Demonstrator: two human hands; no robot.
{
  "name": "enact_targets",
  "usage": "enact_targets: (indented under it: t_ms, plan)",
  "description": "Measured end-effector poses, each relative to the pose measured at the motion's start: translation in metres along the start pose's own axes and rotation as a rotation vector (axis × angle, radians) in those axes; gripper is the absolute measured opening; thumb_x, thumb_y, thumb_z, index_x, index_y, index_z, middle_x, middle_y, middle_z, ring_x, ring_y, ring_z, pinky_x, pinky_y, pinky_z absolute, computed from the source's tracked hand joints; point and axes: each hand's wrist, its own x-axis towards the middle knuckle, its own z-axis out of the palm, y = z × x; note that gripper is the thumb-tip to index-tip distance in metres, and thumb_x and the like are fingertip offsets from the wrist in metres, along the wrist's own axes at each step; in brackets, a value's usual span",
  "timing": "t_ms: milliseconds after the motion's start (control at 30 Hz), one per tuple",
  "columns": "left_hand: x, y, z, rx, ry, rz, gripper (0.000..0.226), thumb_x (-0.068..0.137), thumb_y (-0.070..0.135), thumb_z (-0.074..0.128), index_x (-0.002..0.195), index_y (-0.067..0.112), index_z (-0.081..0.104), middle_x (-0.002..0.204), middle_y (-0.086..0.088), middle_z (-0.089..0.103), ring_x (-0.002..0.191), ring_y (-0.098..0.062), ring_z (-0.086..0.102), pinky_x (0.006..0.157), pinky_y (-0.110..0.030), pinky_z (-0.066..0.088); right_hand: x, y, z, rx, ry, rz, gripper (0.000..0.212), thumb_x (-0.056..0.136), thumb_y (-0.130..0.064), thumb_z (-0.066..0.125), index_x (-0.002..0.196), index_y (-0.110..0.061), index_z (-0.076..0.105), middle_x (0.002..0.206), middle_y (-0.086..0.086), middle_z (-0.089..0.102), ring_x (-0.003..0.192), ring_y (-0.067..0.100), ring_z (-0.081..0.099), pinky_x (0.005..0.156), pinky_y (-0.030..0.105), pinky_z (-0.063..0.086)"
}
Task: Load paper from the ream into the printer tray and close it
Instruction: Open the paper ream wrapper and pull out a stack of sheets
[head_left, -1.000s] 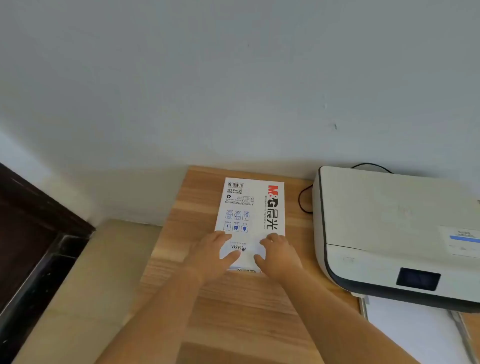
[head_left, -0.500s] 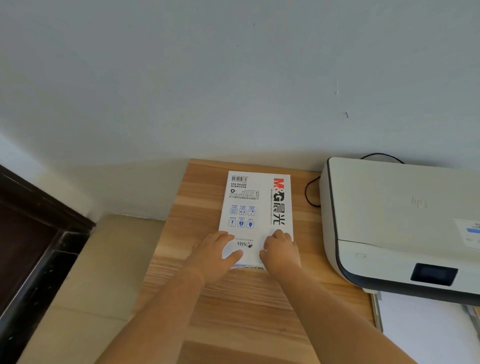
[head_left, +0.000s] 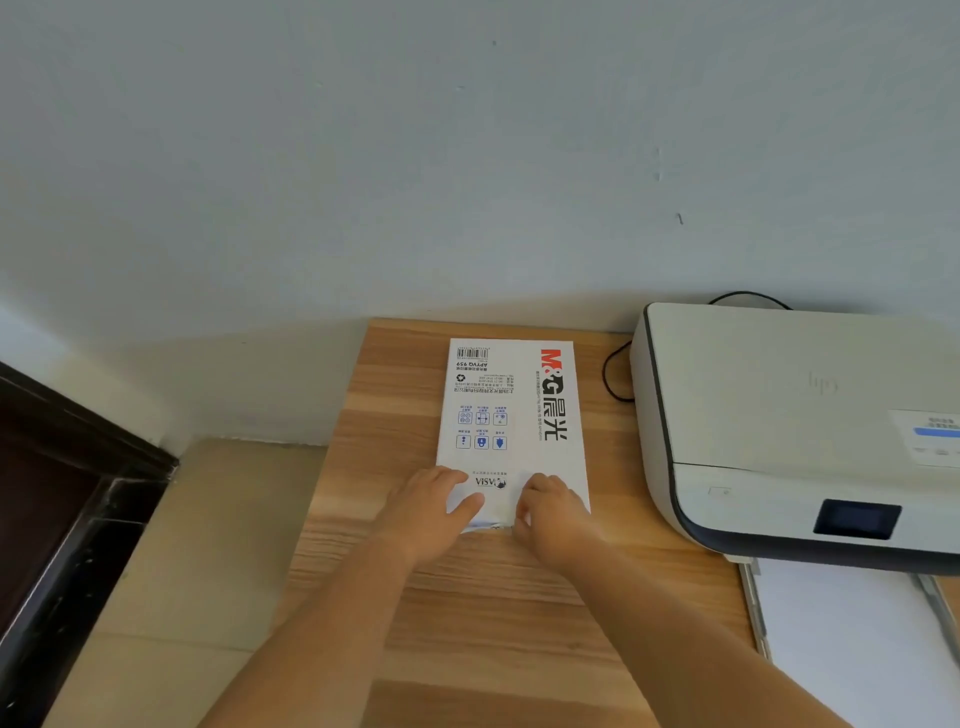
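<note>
A white wrapped paper ream with red and black print lies flat on the wooden table, left of the printer. My left hand rests on the ream's near left corner, fingers spread over the wrapper. My right hand sits at the near edge, its fingers curled around the wrapper's end. The white printer stands at the right with a dark screen on its front. Its paper tray is pulled out toward me and shows a white surface.
A black cable loops between the ream and the printer's back corner. The wall runs right behind the table. A beige floor and a dark door frame lie off the table's left edge.
Both hands stay at the ream's near end. My right hand's fingers have curled tighter onto the wrapper edge. The view has drifted left, so the printer sits further right.
</note>
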Motion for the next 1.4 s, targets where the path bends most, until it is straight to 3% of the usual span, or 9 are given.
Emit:
enact_targets:
  t_ms: [333,500,600,700,867,967,1167,1300,1400]
  plan:
    - [0.005,0.002,0.006,0.050,-0.044,0.030,0.055,0.090,0.056,0.041,0.136,0.026,0.043,0.146,0.011,0.039,0.136,-0.011,0.031,0.111,-0.038,0.029,-0.043,0.005,0.024,0.010,0.156,-0.028,0.020,0.089,-0.024,0.052,0.094,-0.013,0.068,0.102,0.003,0.057,0.098,0.021,0.051,0.082,0.034,0.043]
    - [0.002,0.006,0.012,0.097,-0.012,0.082,0.056,0.090,0.056,0.042,0.137,0.026,0.041,0.146,0.011,0.037,0.137,-0.011,0.028,0.112,-0.039,0.027,-0.056,0.000,0.044,-0.071,0.156,-0.040,0.008,0.071,-0.021,0.073,0.067,-0.016,0.069,0.079,0.000,0.059,0.075,0.023,0.060,0.054,0.026,0.041]
    - [-0.002,0.005,0.014,0.163,0.017,0.113,0.060,0.090,0.058,0.040,0.142,0.030,0.033,0.153,0.009,0.027,0.142,-0.010,0.019,0.115,-0.041,0.021,-0.071,0.005,0.058,-0.126,0.091,-0.012,0.007,0.069,-0.022,0.075,0.075,-0.020,0.071,0.088,-0.002,0.062,0.090,0.024,0.064,0.062,0.032,0.052]
    - [-0.004,0.005,0.015,0.210,0.023,0.129,0.062,0.091,0.058,0.038,0.145,0.029,0.028,0.156,0.008,0.022,0.143,-0.012,0.015,0.116,-0.040,0.018,-0.079,0.009,0.067,-0.149,0.029,-0.009,0.013,0.076,-0.021,0.067,0.090,-0.021,0.070,0.098,-0.004,0.064,0.095,0.021,0.061,0.080,0.034,0.050]
    - [-0.005,0.000,0.018,0.248,-0.003,0.127,0.063,0.091,0.058,0.037,0.146,0.029,0.025,0.156,0.007,0.021,0.143,-0.013,0.016,0.116,-0.041,0.018,-0.094,0.004,0.081,-0.238,0.009,-0.088,0.047,0.049,-0.032,0.081,0.095,-0.021,0.074,0.102,-0.002,0.071,0.089,0.019,0.067,0.073,0.034,0.058]
    - [-0.004,-0.001,0.020,0.260,0.004,0.130,0.064,0.090,0.056,0.040,0.146,0.029,0.025,0.156,0.007,0.021,0.143,-0.014,0.016,0.116,-0.041,0.019,-0.109,0.005,0.083,-0.266,0.033,-0.105,0.044,0.061,-0.034,0.073,0.102,-0.019,0.073,0.105,-0.002,0.070,0.092,0.019,0.066,0.076,0.037,0.057]
    - [0.007,0.006,0.024,0.352,0.050,0.181,0.063,0.089,0.054,0.044,0.144,0.028,0.028,0.156,0.005,0.021,0.142,-0.016,0.018,0.114,-0.039,0.020,-0.130,0.011,0.069,-0.223,0.056,-0.061,0.026,0.076,-0.038,0.050,0.092,-0.029,0.068,0.101,-0.011,0.067,0.092,0.015,0.063,0.078,0.034,0.051]
    - [0.018,0.015,0.032,0.416,0.074,0.232,0.063,0.089,0.053,0.046,0.143,0.025,0.030,0.155,0.003,0.021,0.142,-0.017,0.017,0.114,-0.039,0.018,-0.104,0.018,0.038,-0.018,0.195,0.113,0.035,0.091,-0.034,0.045,0.124,-0.026,0.055,0.122,-0.007,0.057,0.109,0.017,0.054,0.093,0.035,0.043]
    - [0.023,0.019,0.040,0.439,0.092,0.254,0.064,0.087,0.051,0.051,0.142,0.025,0.032,0.155,0.000,0.021,0.142,-0.018,0.017,0.114,-0.039,0.019,-0.082,0.026,0.024,0.079,0.287,0.234,0.039,0.093,-0.036,0.048,0.130,-0.024,0.048,0.130,-0.003,0.052,0.117,0.019,0.050,0.096,0.035,0.042]
